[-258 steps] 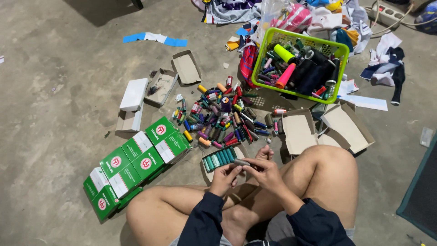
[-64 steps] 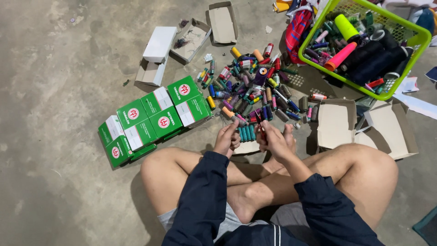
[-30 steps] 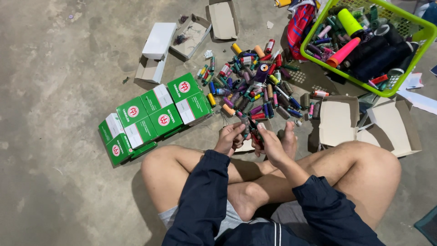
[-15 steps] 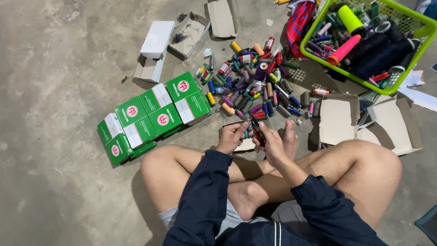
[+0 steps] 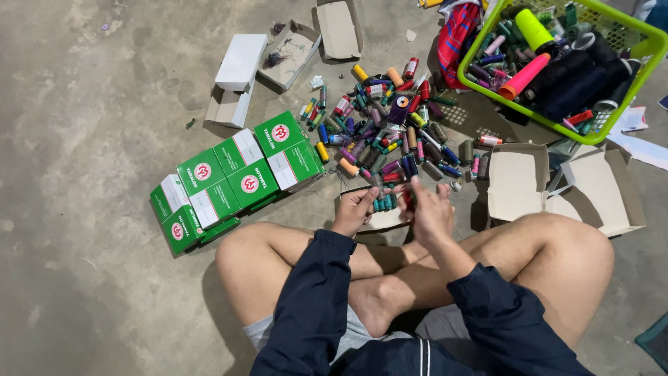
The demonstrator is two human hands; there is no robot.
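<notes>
Basically person sits cross-legged on concrete floor; lime basket of cones upper right, green boxes stacked left, loose spool pile ahead. Left hand steadies small open box of teal spools. Right hand pinches red spool just above it. Best: seat spool upright beside the others, box held flat.

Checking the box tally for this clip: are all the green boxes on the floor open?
No, the green boxes lie shut in a cluster beside the pile of thread spools; only the plain cardboard boxes are open.
</notes>
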